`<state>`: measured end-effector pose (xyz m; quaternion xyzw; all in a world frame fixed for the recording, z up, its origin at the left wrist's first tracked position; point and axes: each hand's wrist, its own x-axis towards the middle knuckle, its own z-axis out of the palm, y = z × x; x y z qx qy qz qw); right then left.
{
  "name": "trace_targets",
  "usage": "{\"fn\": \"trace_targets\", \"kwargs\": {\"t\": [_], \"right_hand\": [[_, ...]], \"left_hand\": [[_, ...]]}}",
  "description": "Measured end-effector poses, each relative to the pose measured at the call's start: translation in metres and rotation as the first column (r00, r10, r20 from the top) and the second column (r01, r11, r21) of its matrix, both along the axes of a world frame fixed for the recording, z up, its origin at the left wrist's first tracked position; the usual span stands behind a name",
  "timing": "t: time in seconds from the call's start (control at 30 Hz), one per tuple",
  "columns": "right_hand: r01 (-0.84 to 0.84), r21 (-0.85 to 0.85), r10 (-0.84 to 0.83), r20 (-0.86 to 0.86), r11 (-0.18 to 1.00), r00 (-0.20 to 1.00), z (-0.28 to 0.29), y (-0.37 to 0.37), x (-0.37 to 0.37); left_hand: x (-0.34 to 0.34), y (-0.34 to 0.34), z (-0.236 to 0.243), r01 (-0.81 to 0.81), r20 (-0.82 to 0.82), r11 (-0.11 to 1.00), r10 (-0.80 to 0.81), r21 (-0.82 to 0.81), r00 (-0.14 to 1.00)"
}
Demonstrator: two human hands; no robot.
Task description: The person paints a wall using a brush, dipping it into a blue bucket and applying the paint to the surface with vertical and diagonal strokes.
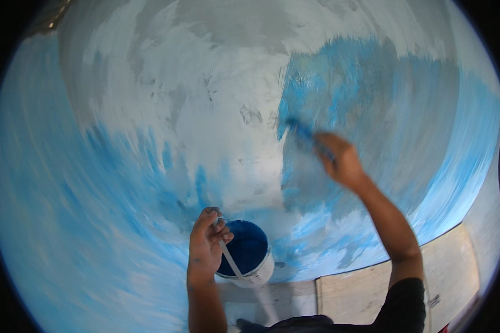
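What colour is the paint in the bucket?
Deep blue, seen in the head view inside the white bucket.

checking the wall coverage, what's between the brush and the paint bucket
In the head view, only wall: between the brush and the paint bucket, grey plaster with blue streaks.

Pale tiled floor lies below the wall.

Wall blocks ahead; open room between paint bucket and right hand.
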<state>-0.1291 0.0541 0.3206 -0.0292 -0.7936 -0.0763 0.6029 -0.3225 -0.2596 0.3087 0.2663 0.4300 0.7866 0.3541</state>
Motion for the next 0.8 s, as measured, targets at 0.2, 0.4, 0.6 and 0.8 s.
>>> {"fn": "trace_targets", "kwargs": {"t": [0.2,0.4,0.6,0.8], "right_hand": [[-0.086,-0.286,0.058,-0.105,0.954,0.993,0.045,0.001,0.019],[0.079,-0.018,-0.081,-0.249,0.997,0.965,0.060,0.032,0.013],[-0.097,0.026,0.077,0.418,0.995,0.905,-0.112,-0.013,-0.061],[-0.156,-0.154,0.185,0.192,0.976,0.964,-0.024,0.018,-0.063]], "left_hand": [[-0.010,0.006,-0.013,0.036,0.023,0.999,-0.036,0.004,0.999],[-0.013,0.008,-0.023,-0.016,0.036,1.000,0.017,-0.018,0.999],[-0.019,0.014,-0.035,-0.033,0.093,0.994,0.043,-0.100,0.995],[-0.019,0.011,-0.036,-0.087,0.071,0.986,0.098,-0.146,0.993]]}}
